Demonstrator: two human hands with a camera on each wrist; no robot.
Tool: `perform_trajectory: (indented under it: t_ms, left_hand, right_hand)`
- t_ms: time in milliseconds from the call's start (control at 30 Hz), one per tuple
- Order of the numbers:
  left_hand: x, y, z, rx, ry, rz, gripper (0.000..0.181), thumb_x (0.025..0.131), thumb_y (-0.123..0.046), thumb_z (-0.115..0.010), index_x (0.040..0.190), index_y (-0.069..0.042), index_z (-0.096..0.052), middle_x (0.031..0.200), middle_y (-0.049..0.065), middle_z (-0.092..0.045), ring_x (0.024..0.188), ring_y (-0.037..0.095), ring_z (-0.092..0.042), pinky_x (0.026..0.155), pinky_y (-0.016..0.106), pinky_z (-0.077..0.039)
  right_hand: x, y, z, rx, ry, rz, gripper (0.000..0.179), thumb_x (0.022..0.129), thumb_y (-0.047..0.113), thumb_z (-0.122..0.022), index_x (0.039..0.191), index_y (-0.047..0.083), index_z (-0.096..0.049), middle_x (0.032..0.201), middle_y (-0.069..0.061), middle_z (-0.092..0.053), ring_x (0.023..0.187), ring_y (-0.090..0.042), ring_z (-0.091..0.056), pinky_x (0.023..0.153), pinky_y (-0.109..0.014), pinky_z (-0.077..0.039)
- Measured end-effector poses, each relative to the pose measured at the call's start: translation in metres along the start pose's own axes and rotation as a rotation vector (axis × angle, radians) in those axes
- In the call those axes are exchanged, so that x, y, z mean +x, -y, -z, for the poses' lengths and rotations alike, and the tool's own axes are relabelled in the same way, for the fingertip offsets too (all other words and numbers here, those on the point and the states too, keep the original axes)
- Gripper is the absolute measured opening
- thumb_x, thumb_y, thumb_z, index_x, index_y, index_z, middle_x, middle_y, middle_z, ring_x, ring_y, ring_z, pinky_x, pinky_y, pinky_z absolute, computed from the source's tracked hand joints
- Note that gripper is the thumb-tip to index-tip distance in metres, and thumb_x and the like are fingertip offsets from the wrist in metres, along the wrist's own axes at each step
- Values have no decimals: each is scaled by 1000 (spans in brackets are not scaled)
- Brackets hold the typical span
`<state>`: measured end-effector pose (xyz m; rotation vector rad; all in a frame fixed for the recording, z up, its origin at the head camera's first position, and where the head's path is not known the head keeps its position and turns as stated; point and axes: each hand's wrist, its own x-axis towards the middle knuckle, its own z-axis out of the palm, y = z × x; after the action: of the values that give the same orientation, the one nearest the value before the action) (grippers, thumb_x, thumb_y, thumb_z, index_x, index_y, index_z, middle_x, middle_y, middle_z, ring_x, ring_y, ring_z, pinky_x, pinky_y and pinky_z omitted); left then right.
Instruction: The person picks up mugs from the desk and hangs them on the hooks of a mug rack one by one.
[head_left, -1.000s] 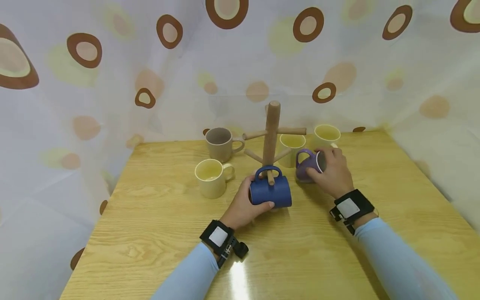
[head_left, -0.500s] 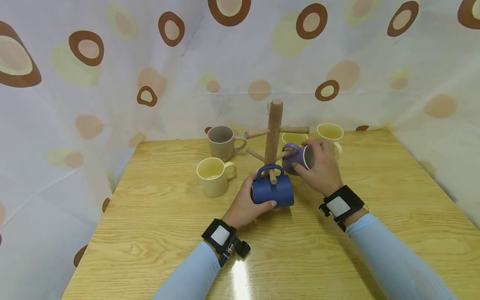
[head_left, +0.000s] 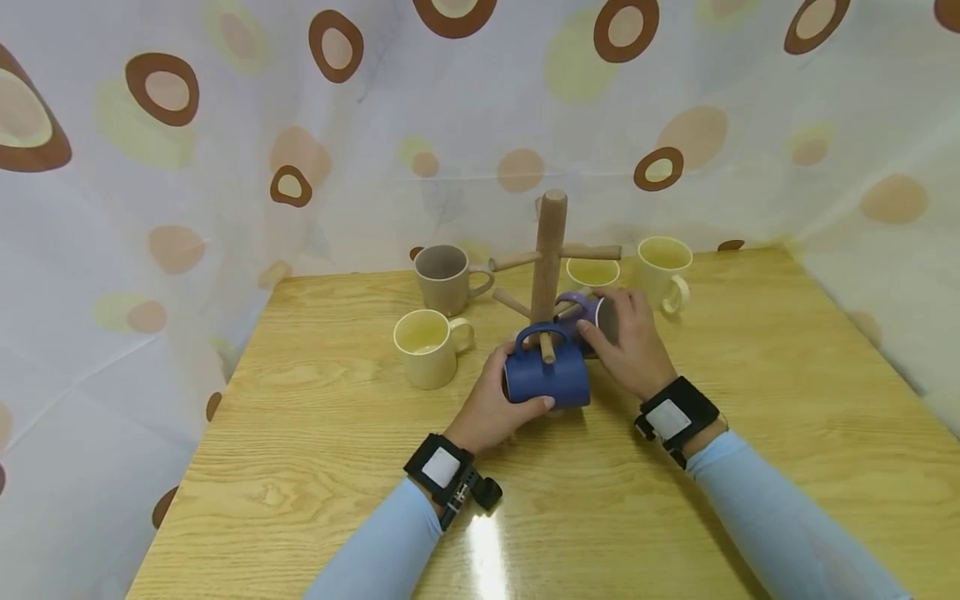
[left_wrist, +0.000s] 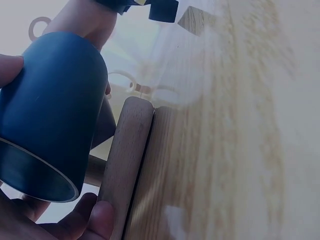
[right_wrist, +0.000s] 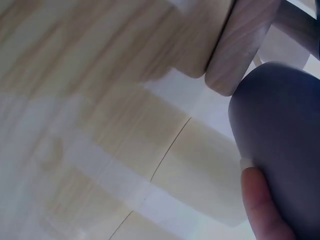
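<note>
A blue mug (head_left: 551,379) lies sideways at the front of a wooden mug tree (head_left: 549,275), its handle looped over the lower front peg. My left hand (head_left: 487,408) grips it, thumb along the near side. In the left wrist view, fingertips (left_wrist: 101,218) are right at the edge of the tree's base (left_wrist: 125,155). Behind and to the right, my right hand (head_left: 636,346) holds a purple mug (head_left: 607,320) on its side, mouth turned right. Its handle overlaps the lower right peg (head_left: 567,310); the blue mug partly hides its body. One finger (right_wrist: 260,200) lies along it in the right wrist view.
Left of the tree stand a cream mug (head_left: 426,358) and, behind it, a grey-brown mug (head_left: 446,287). Two more cream mugs stand at the back right, one (head_left: 592,271) partly behind the tree and one (head_left: 663,271) beyond my right hand. A patterned curtain hangs behind the wooden table (head_left: 337,467).
My right hand has brought the purple mug leftward to the tree, its handle now at the lower right peg and its body partly behind the blue mug. My left hand keeps its hold.
</note>
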<state>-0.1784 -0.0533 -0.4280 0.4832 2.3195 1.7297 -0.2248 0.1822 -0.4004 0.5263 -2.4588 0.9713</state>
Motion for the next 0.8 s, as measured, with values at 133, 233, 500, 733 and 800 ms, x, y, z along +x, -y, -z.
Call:
perform_trajectory:
  t_ms: [133, 233, 500, 733, 800]
  left_hand:
    - [0, 0, 0, -17, -8, -9, 92, 76, -46, -72, 147, -32, -15, 142, 3, -36, 118, 16, -45, 98, 45, -44]
    - [1, 1, 1, -37, -8, -1, 93, 77, -44, -72, 148, -37, -13, 142, 4, -37, 116, 17, -47, 96, 45, -45]
    - [1, 5, 9, -90, 31, 25, 95, 79, -39, -69, 147, -45, -3, 149, 7, -30, 119, 21, -46, 100, 49, -42]
    - [-2, 1, 14, -55, 55, 8, 98, 82, -40, -67, 151, -33, 1, 151, 7, -29, 124, 18, -41, 107, 48, -35]
    - [-5, -1, 16, -33, 46, 1, 97, 83, -41, -66, 151, -31, 1, 153, 6, -26, 127, 16, -38, 108, 47, -33]
  right_hand:
    - [0, 1, 2, -1, 11, 8, 49, 91, 31, -57, 133, 9, -43, 116, -25, -40, 101, -35, -40, 79, -54, -40]
    - [-2, 5, 3, -25, -1, 9, 53, 88, 31, -62, 133, 9, -45, 114, -24, -41, 98, -33, -41, 76, -53, -42]
    - [-6, 17, 1, -43, -9, -7, 60, 82, 34, -70, 132, 8, -47, 113, -21, -41, 95, -32, -45, 76, -51, -46]
    - [-4, 12, -2, 120, 37, -102, 55, 82, 29, -71, 126, 6, -47, 121, -23, -38, 109, -35, -38, 87, -58, -39]
    - [0, 11, -4, 173, 44, -113, 53, 81, 26, -72, 123, 4, -48, 123, -23, -40, 112, -35, -35, 89, -59, -36]
